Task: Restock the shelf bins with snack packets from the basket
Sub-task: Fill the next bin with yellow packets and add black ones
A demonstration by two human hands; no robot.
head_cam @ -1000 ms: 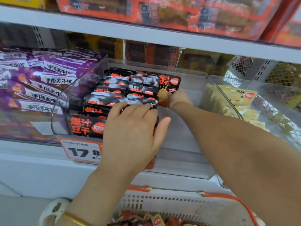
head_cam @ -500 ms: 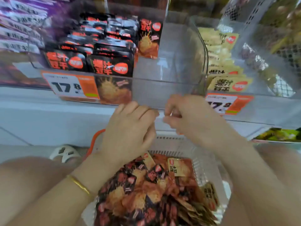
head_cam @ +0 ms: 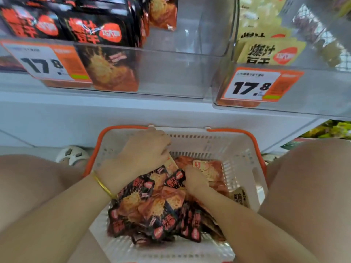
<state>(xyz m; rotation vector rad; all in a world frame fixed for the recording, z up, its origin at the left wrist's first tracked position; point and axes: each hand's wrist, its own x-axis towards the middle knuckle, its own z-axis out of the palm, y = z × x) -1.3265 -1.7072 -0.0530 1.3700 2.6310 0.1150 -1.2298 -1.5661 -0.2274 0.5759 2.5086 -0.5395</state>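
A white basket with an orange rim sits between my knees, holding a heap of black-and-red snack packets. My left hand reaches over the far side of the heap with its fingers curled down onto packets. My right hand digs into the middle of the heap and pinches a black packet. Above, a clear shelf bin holds rows of the same black packets on its left side. The bin's right side has no packets.
A second clear bin at the right holds yellow packets. Orange price tags hang on both bin fronts. My knees flank the basket. A white sandal sits on the floor at the left. The white shelf edge overhangs the basket.
Both hands left the shelf bin, came down past its front edge and went into the basket's packet heap. My view tilted down from the shelf to the basket.
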